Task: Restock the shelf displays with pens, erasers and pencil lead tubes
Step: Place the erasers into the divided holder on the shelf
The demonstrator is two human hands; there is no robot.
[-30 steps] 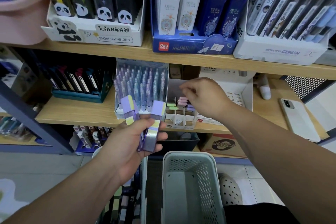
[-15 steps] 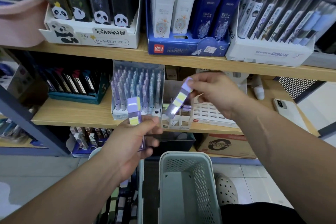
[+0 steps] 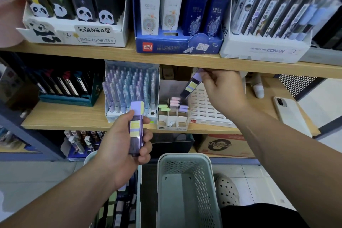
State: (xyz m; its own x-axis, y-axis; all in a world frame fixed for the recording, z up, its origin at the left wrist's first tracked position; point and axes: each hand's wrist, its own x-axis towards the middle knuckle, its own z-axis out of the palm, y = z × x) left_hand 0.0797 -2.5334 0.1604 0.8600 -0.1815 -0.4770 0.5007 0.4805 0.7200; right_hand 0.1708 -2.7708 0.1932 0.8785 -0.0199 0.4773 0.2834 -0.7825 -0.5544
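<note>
1. the left hand is closed around a purple lead tube, upright, with its pale cap clear of the thumb.
2. the right hand pinches a second lead tube by its top end; this one tilts, its lower end pointing down and to the left toward the divided display box.
3. the tilted tube's lower tip sits just above the pink, green and purple tube caps already in that box; whether it touches them is hard to tell through the blur.
4. just beyond the left hand stands a tray of pale purple pens; the divided box is between the two hands.
5. under the right hand lies a white slotted display, which looks mostly empty.
6. to the right of the right wrist, a phone lies flat on the wooden shelf.
7. below and between both forearms is a grey-green perforated basket, with a second container of lead tubes under the left wrist.
</note>
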